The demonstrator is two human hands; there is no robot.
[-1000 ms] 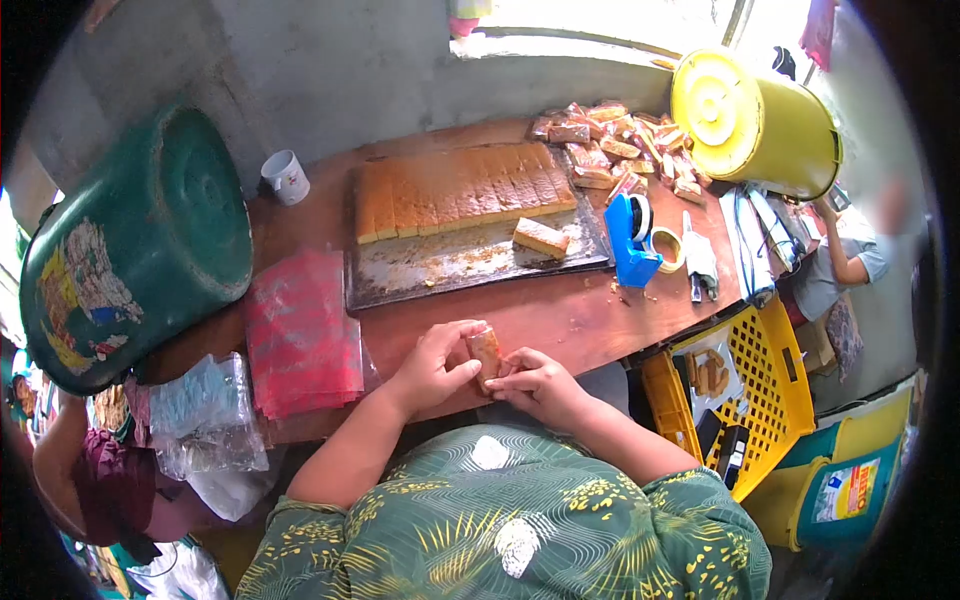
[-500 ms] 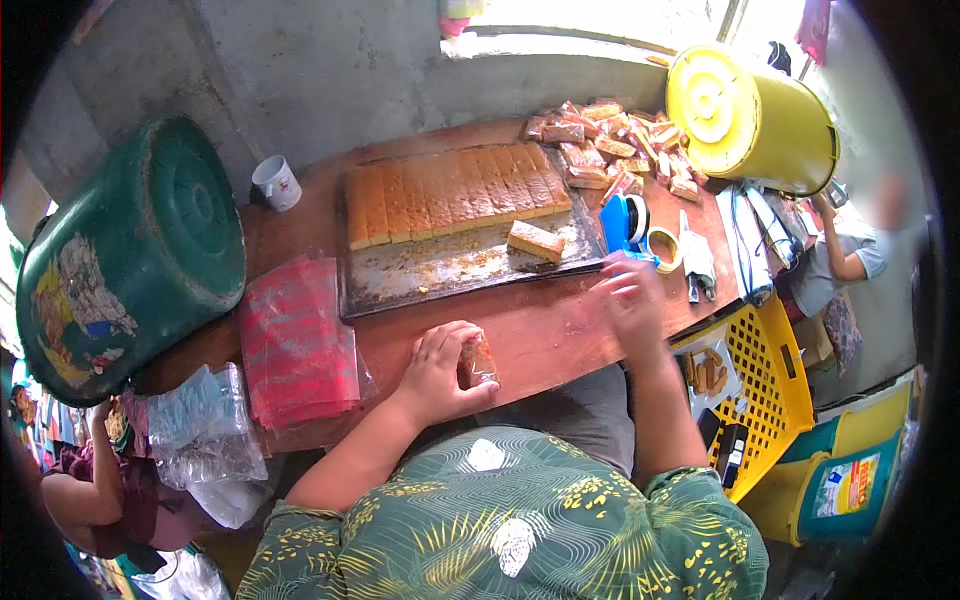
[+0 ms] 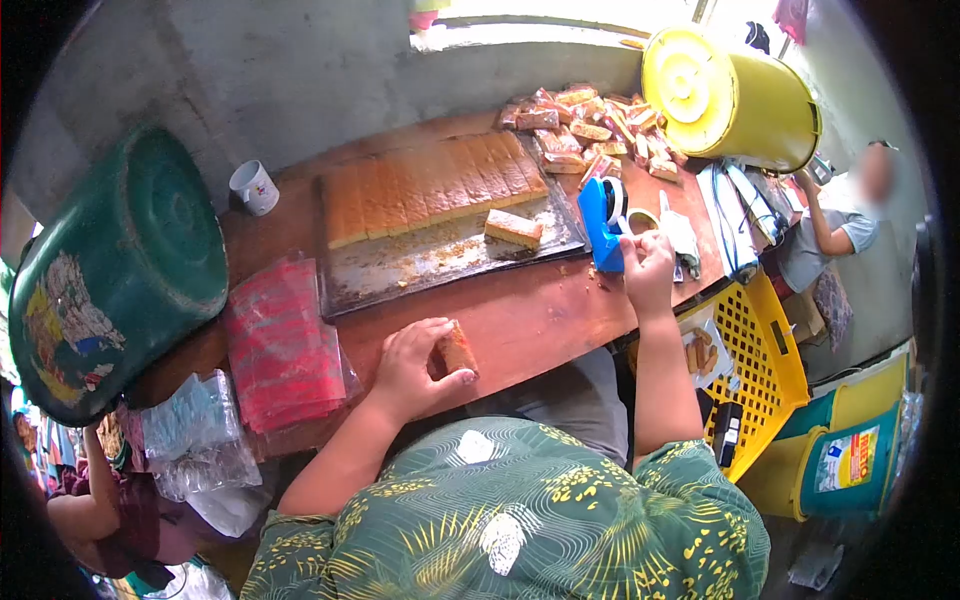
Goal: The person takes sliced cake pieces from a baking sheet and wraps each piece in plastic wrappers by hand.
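My left hand [image 3: 408,362] is closed round a slice of cake in clear wrapping [image 3: 457,350] near the table's front edge. My right hand [image 3: 650,262] is closed in a pinch at the near end of a blue tape dispenser [image 3: 597,228]; what its fingertips hold, if anything, is too small to make out. Behind the dispenser lies a roll of tape [image 3: 641,221]. A dark baking tray [image 3: 400,282] carries a row of cut cake slices [image 3: 430,190] and one separate slice [image 3: 513,229].
Wrapped slices [image 3: 590,125] lie heaped at the back, beside a tipped yellow bucket [image 3: 770,110]. Red plastic bags [image 3: 285,345], a mug [image 3: 254,188] and a green bin [image 3: 120,270] stand left. A yellow crate [image 3: 770,350] sits right. Other people are at both sides.
My right hand has moved right and up to the tape dispenser, its fingers now pinched. The left hand still holds the wrapped slice. The whole view has shifted slightly.
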